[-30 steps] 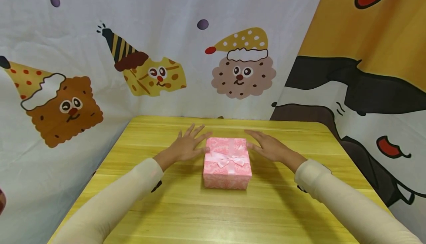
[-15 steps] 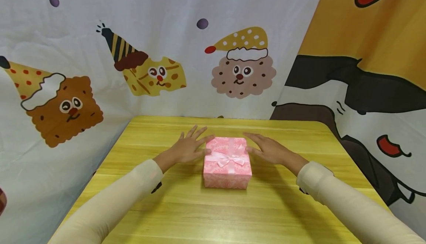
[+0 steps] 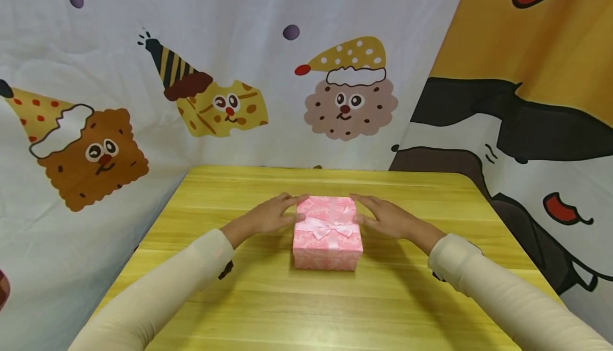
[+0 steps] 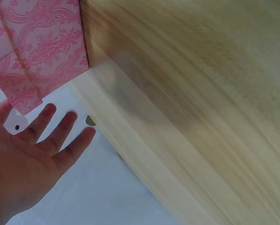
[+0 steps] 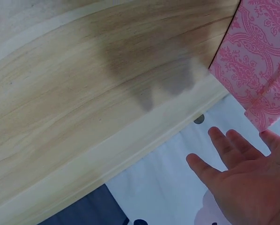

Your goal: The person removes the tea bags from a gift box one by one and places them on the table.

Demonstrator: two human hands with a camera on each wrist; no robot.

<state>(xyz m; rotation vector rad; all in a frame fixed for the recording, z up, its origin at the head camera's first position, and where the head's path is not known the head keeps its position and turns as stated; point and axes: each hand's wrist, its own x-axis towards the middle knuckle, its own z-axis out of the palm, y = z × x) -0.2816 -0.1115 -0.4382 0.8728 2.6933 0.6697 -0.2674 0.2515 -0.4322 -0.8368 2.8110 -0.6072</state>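
A pink patterned gift box (image 3: pixel 328 258) with a pale ribbon and a bow (image 3: pixel 330 230) on its lid (image 3: pixel 318 244) sits on the wooden table. At its left side is my left hand (image 3: pixel 265 216), index fingertip at the far left corner and thumb along the lid's left edge. The right hand (image 3: pixel 395 218) mirrors this on the other side, its thumb at the lid's right edge. In the left wrist view the left hand's other fingers (image 4: pixel 60 136) are extended and spread away from the box. The right wrist view shows relaxed fingers (image 5: pixel 229 150), with one fingertip right at the lid's corner.
The yellowish wooden table (image 3: pixel 268 308) reaches back to a white cloth backdrop (image 3: pixel 230 10) printed with cartoon cookies and cheese. Its far edge runs close behind the box. Two light sleeves (image 3: pixel 158 292) come in from the front corners.
The left hand's spread fingers have lowered and drawn together, and its index moved right to the box's corner. My right hand has shifted slightly closer to the lid. The box has stayed in place.
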